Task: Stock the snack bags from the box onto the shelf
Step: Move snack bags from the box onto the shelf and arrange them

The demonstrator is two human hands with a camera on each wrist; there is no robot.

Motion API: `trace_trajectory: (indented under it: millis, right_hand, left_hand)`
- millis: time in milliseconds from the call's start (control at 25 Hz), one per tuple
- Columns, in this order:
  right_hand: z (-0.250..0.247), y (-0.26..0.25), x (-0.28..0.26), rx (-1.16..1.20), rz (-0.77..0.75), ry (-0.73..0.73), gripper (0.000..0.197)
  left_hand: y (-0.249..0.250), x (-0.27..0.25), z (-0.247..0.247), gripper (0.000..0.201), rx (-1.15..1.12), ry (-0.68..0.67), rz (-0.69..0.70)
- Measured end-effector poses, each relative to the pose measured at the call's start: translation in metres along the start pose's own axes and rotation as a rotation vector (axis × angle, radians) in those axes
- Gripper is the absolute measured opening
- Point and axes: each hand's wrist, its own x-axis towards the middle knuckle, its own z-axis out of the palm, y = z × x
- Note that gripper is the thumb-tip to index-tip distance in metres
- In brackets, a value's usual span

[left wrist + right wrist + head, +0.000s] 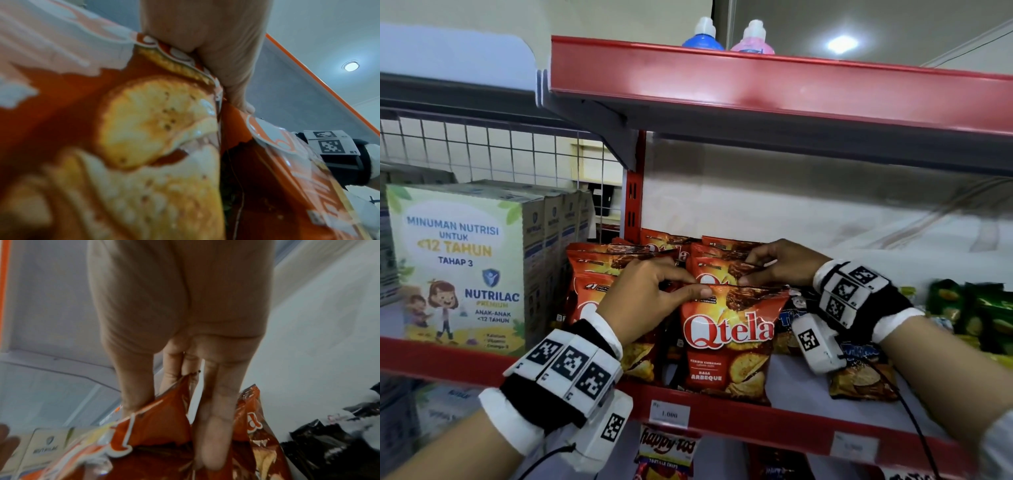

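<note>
Red Qtela snack bags stand in rows on the red shelf (pixel 756 423). The front bag (pixel 726 339) stands upright at the shelf's lip. My left hand (pixel 692 285) pinches its top left edge between thumb and forefinger; in the left wrist view this bag (pixel 292 170) sits beside another Qtela bag (pixel 144 129) that fills the frame. My right hand (pixel 745 269) pinches the dark top seal of what looks like the bag just behind (pixel 717 270). In the right wrist view the thumb (pixel 135 399) lies on a bag's front (pixel 156 423), fingers behind it. No box is in view.
Nutrilac cartons (pixel 462 267) stand on the left shelf section. An upper red shelf (pixel 756 85) carrying two bottles (pixel 703 36) hangs low overhead. Blue bags (pixel 791 318), a flat-lying snack bag (pixel 859 380) and green bags (pixel 969 308) sit to the right. Happy Tos bags (pixel 667 448) fill the shelf below.
</note>
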Motion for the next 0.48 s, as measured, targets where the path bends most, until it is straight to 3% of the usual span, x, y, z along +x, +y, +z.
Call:
trace_trajectory:
  millis: [160, 280, 320, 400, 440, 480]
  right_hand:
    - [0.004, 0.0, -0.002, -0.197, -0.029, -0.017, 0.022]
    - [0.003, -0.007, -0.011, -0.311, -0.031, -0.102, 0.036]
    - [-0.001, -0.012, -0.016, -0.353, -0.064, -0.051, 0.041]
    - [-0.005, -0.02, -0.029, -0.255, -0.16, 0.149, 0.05]
    - [-0.005, -0.025, -0.035, -0.177, -0.199, 0.162, 0.054]
    - [-0.003, -0.03, -0.04, -0.153, -0.225, 0.085, 0.058]
  left_hand:
    - [-0.002, 0.001, 0.0, 0.056, 0.019, -0.018, -0.006]
    - [-0.001, 0.003, 0.001, 0.057, 0.034, -0.03, -0.002]
    - [0.0, 0.004, 0.001, 0.058, 0.042, -0.03, -0.001]
    - [-0.001, 0.005, 0.002, 0.058, 0.066, -0.029, 0.003]
    - [-0.001, 0.005, 0.002, 0.059, 0.083, -0.025, 0.005]
    - [-0.001, 0.005, 0.003, 0.061, 0.116, -0.019, 0.005]
